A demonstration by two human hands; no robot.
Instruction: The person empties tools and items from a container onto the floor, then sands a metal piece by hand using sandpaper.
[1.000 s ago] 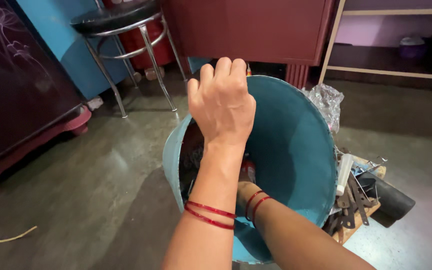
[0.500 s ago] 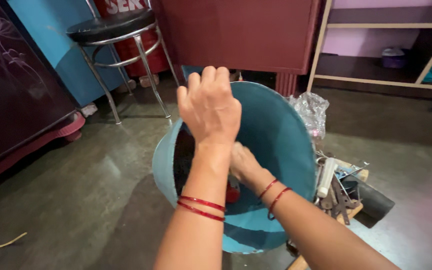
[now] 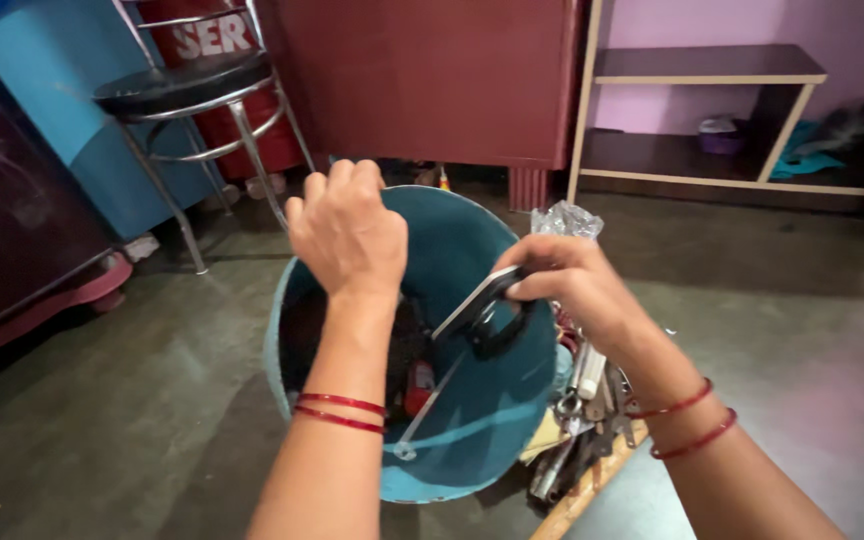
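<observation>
- Since the earlier frame, the right hand (image 3: 567, 285) had come up out of the teal drum (image 3: 472, 440) and now held a tool clear of the opening; half a second before, it was reaching down inside.
- Right grip was closed around a black-handled tool with a flat grey blade (image 3: 477, 305), held above the drum's interior and tilted, blade end pointing down and to the left. Exact kind of tool could not be told.
- Left hand (image 3: 347, 235) stayed at the drum's far rim, fingers curled over the edge; the grip was clamped on that rim.
- Teal drum stood tilted on the concrete floor (image 3: 152, 400), its open mouth toward the camera. Inside lay dark objects, a red item (image 3: 419, 385) and a thin metal rod (image 3: 422, 410), not further identifiable.
- Just beside the drum on the right lay a heap of hand tools (image 3: 582, 420), pliers and spanners among them, on a wooden board (image 3: 577, 495).
- Crumpled clear plastic bag (image 3: 564, 220) sat behind the drum's right edge.
- Black-seated metal stool (image 3: 187, 95) stood well apart to the upper left; a wooden shelf unit (image 3: 702, 120) stood against the far wall.
- Both wrists carried red bangles (image 3: 342, 412).
</observation>
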